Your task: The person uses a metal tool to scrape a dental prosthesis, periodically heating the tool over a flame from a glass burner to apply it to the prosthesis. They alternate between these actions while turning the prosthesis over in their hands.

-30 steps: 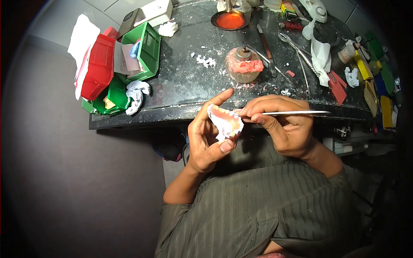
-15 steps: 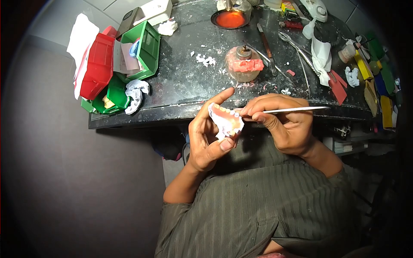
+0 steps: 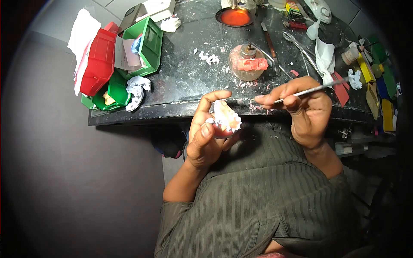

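Observation:
My left hand (image 3: 203, 136) grips a denture model (image 3: 225, 119), a white cast with pink wax and pale teeth, tilted in front of my chest. Its fingers wrap behind the cast and the thumb presses on its near side. To the right, my right hand (image 3: 307, 107) pinches a slim metal wax carver (image 3: 310, 90) between thumb and fingers. The carver slants up to the right, its tip apart from the model. Beyond both hands a glass spirit burner (image 3: 246, 69) stands on the bench, with a pink wax block (image 3: 252, 64) on its side.
On the dark bench (image 3: 180, 86) lie a wax knife (image 3: 270, 42), pliers (image 3: 301, 49) and white scraps. A dish of red wax (image 3: 235, 18) stands at the back. Green (image 3: 150, 47) and red bins (image 3: 95, 62) line the left, tissue (image 3: 325, 56) the right.
My right hand has drawn away from the model to the right, and the carver now tilts upward. My left hand has turned the model to show another side.

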`<state>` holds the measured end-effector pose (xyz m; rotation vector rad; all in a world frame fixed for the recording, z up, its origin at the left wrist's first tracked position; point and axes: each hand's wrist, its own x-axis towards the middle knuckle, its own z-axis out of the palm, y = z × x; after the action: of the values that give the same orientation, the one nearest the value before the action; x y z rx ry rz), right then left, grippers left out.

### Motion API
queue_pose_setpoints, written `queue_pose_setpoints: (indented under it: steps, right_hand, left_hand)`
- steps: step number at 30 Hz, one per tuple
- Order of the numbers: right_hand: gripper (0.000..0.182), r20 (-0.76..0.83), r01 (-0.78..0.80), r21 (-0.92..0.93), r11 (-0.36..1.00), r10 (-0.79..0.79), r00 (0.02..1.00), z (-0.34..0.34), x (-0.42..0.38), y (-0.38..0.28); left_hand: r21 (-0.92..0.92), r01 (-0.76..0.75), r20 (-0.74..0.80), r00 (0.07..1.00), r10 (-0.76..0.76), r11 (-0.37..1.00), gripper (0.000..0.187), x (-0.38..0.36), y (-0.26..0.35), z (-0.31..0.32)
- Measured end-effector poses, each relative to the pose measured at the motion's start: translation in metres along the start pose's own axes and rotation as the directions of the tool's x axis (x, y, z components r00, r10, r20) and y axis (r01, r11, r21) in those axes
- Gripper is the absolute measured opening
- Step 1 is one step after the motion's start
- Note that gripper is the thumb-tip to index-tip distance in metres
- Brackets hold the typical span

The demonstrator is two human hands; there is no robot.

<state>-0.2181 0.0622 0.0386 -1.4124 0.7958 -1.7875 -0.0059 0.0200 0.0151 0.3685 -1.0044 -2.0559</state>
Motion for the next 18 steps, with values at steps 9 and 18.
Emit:
queue_pose_setpoints:
  steps: [9,18]
  right_hand:
    - [0.027,0.004,-0.044,-0.152,0.987,0.045,0.999,-0.007,-0.005,-0.007]
    - [0.027,0.000,-0.102,-0.201,0.974,0.104,0.995,-0.002,-0.003,-0.018]
  left_hand:
    - [-0.026,-0.052,0.008,0.999,0.052,0.998,0.087,0.002,0.000,-0.003]
    - [-0.074,-0.068,0.053,0.996,0.072,0.995,0.095,0.002,0.005,0.000]
